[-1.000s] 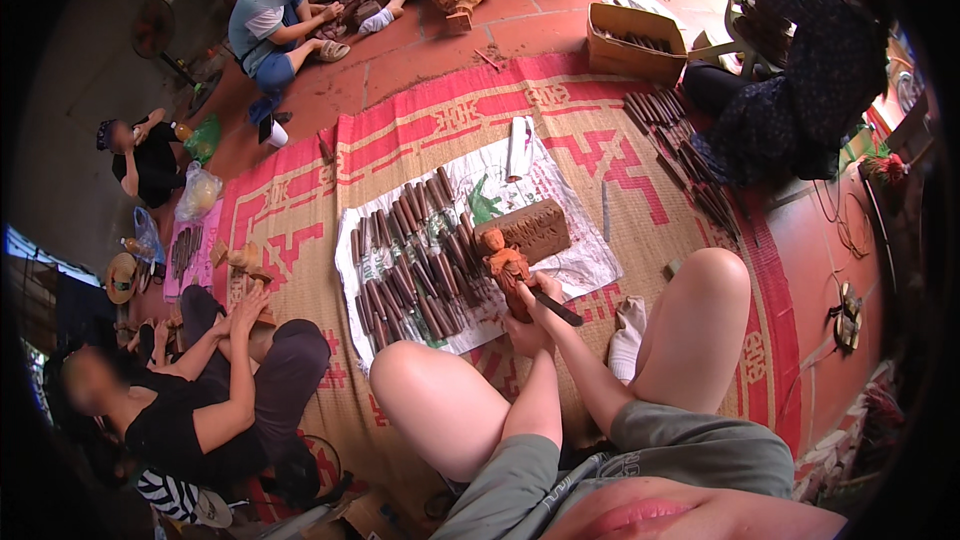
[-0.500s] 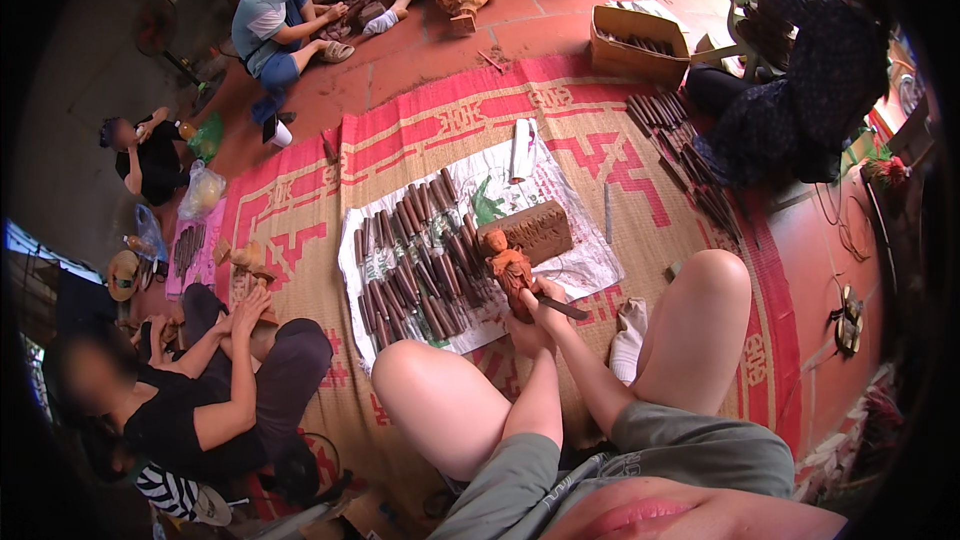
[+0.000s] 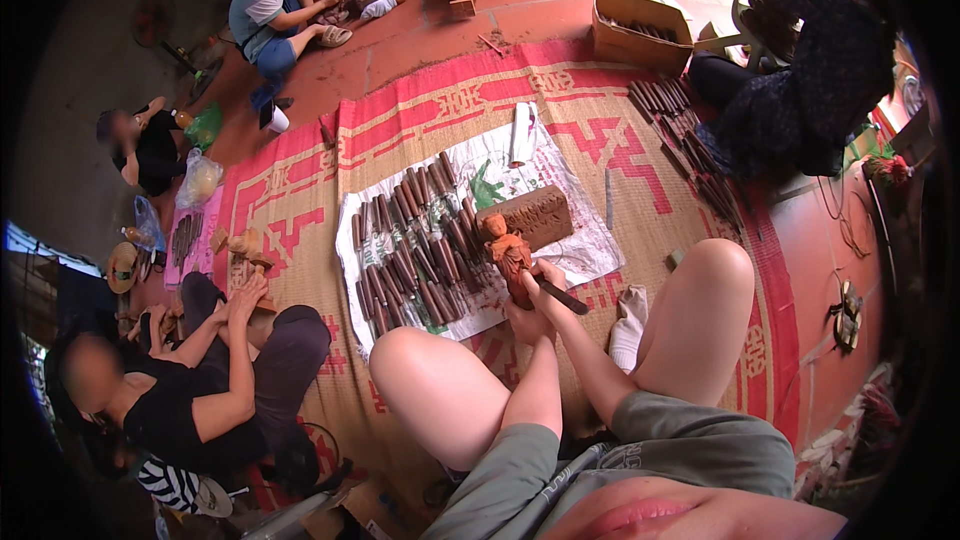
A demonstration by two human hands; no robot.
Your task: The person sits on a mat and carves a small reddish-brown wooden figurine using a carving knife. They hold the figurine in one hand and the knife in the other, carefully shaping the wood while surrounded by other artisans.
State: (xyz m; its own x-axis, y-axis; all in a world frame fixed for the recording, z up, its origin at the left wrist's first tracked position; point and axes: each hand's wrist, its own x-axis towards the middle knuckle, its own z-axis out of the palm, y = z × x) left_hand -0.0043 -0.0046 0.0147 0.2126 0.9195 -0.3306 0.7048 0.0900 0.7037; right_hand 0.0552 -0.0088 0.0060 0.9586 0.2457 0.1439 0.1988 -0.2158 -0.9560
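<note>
My left hand is closed round the lower end of a reddish-brown carved wooden figurine, which leans upright in front of my knees. Against the figurine's lower side, my right hand grips a carving chisel; its dark handle sticks out to the right, and its blade tip is too small to make out. Just behind the figurine lies a brown wooden block with a worked surface. Rows of dark-handled carving tools lie to the left on a white printed sheet.
A patterned red and straw mat covers the floor. More tools lie at the right by a seated person in dark clothes, near a cardboard box. At the left, another person sits close with a wooden piece. A white tube tops the sheet.
The chisel handle has swung slightly and shows more plainly in my right hand. Both hands stay on the figurine and chisel. The view has shifted a little.
</note>
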